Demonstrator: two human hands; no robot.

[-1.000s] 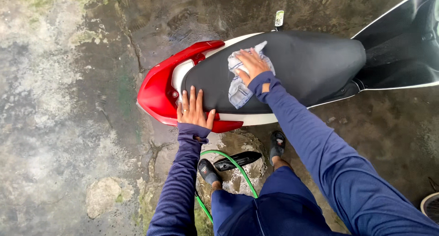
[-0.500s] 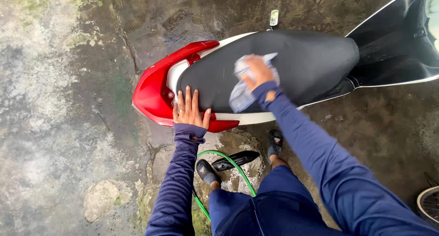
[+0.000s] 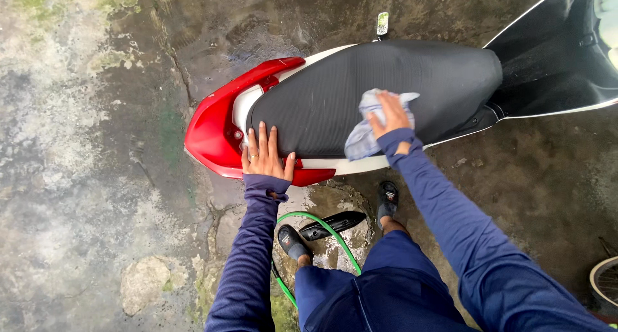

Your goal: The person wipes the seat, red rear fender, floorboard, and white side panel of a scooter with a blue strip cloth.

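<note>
A scooter lies across the top of the head view, with a black seat (image 3: pixel 360 90) and a red and white tail (image 3: pixel 219 129). My left hand (image 3: pixel 265 155) rests flat on the rear edge of the seat, fingers apart, a ring on one finger. My right hand (image 3: pixel 391 113) presses a crumpled pale blue cloth (image 3: pixel 364 132) onto the near side of the seat. Both arms wear dark blue sleeves.
A green hose (image 3: pixel 328 232) curves on the wet concrete between my black shoes (image 3: pixel 293 242), beside a black footrest (image 3: pixel 331 224). The scooter's black footwell (image 3: pixel 553 61) is at the upper right. A wheel rim (image 3: pixel 605 284) shows at the right edge. Mossy, cracked ground lies to the left.
My right hand has shifted with the cloth over the seat's near side. My left hand has stayed flat on the seat's rear edge.
</note>
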